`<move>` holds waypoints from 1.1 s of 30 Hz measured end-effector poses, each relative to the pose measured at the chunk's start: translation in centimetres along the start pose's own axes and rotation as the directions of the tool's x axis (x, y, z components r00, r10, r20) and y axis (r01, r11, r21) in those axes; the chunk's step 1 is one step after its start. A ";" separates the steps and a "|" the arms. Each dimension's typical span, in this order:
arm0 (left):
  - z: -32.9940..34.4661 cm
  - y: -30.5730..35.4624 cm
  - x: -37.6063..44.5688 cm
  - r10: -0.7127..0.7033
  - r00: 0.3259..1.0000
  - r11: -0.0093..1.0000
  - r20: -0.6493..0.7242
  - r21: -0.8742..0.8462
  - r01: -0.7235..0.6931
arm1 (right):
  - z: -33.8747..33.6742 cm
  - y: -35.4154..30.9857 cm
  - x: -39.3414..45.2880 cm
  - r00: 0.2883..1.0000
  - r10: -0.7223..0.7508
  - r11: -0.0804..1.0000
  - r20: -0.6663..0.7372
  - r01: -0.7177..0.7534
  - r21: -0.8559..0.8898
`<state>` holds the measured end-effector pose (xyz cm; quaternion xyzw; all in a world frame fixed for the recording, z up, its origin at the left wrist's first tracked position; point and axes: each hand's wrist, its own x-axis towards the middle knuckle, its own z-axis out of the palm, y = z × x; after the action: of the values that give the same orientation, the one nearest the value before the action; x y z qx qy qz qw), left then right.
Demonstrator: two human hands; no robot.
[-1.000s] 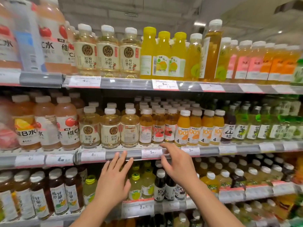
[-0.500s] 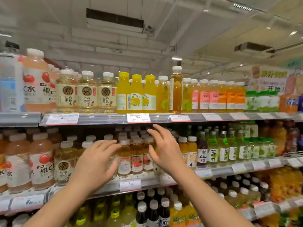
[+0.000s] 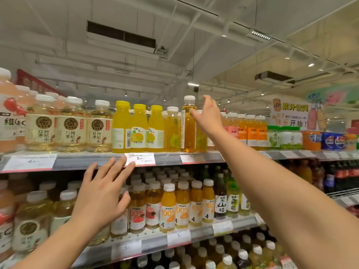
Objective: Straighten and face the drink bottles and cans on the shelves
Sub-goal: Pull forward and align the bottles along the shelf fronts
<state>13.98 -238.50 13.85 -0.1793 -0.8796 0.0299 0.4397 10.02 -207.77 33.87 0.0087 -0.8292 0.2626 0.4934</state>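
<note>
Bottle work first: the tall amber bottle stands at the front edge of the top shelf, rising above its neighbours with its label turned sideways. We judge it full and fairly heavy, its smooth plastic stiff but a little slippery, so we would take it round the body below the shoulder and twist, not by the white cap. Our right hand reaches beside it with fingers spread and holds nothing; whether the thumb touches the bottle we cannot tell. Our left hand hovers open by the shelf rail, gripping nothing. Nearby, the price tag reads "5.00", the pale bottles carry "红枣枸杞水", and the orange juice bottles below show "100%".
</note>
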 end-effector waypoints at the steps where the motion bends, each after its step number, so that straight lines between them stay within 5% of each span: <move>1: 0.1 0.0 0.1 0.004 1.000 1.000 -0.006 -0.003 -0.004 | -0.2 -0.3 0.9 0.999 0.023 0.999 0.036 -0.023 0.025; 6: 0.2 0.3 0.0 -0.026 1.000 1.000 0.013 -0.016 0.026 | 0.3 -1.2 2.3 0.972 0.067 0.989 0.224 -0.094 0.112; 13: 0.4 0.1 0.1 -0.025 1.000 0.999 -0.002 -0.046 0.024 | 0.8 -1.7 2.3 0.995 0.074 0.990 0.067 -0.065 -0.126; 17: 0.1 0.4 0.1 -0.052 0.999 0.995 0.001 -0.089 0.052 | -1.3 -2.3 -0.4 0.988 0.148 0.989 0.040 -0.147 -0.030; 25: -0.4 0.1 -0.3 -0.018 0.999 0.981 0.029 -0.195 0.023 | -5.3 -4.7 -16.1 0.988 0.077 0.990 -0.135 -0.061 0.124; 33: -1.4 3.8 -14.0 -0.024 0.981 0.749 0.195 -0.646 0.147 | -6.5 -5.1 -36.5 0.949 0.314 0.915 0.025 -0.309 0.258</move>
<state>23.85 -239.83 3.22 -0.2785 -0.8760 -0.2858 0.2709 35.49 -218.23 8.46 -0.0613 -0.7744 0.4436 0.4469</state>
